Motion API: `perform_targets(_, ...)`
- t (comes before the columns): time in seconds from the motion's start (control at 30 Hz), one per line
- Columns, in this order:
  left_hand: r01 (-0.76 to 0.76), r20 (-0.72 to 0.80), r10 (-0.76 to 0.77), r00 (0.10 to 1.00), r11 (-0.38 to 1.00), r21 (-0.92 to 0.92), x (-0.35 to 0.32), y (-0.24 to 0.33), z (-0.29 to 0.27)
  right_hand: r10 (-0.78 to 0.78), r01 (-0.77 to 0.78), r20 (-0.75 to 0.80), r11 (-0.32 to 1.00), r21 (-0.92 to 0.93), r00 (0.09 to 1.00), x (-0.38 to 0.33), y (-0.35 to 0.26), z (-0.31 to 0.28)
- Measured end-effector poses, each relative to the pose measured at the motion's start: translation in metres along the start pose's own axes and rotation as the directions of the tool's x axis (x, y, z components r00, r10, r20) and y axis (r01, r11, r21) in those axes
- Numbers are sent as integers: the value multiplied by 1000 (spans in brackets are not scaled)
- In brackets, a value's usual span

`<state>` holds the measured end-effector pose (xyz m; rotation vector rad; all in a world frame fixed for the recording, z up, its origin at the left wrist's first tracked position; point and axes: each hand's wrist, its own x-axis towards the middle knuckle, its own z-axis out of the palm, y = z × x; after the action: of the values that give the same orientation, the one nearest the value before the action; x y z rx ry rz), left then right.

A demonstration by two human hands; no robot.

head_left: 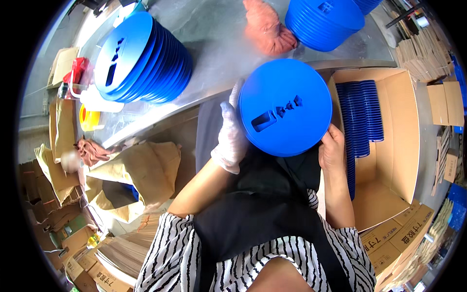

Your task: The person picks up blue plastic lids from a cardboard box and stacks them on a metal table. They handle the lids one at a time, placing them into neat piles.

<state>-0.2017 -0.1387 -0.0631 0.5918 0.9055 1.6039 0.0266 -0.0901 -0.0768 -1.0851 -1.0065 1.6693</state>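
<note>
Head view shows the steel bench (pixel 214 44) with a stack of blue lids (pixel 143 61), and beside it an open cardboard box (pixel 404 146) holding rows of lids. A blue round lid (pixel 284 107) is held between bench and box. Gloved left hand (pixel 231 138) and bare right hand (pixel 332 148) each pinch its rim; holding both opposite edges level should let it slide in squarely.
</note>
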Motion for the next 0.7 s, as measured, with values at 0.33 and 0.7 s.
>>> perform_targets(0.33, 31, -88, -50, 995, 979, -201, -9, 7, -10, 7, -3, 31, 989, -150, 1000, -10, -6, 22)
perform_targets(0.7, 27, -128, -64, 990, 963, -270, -13, 7, -14, -25, 34, 58, 984, -172, 998, -15, -3, 25)
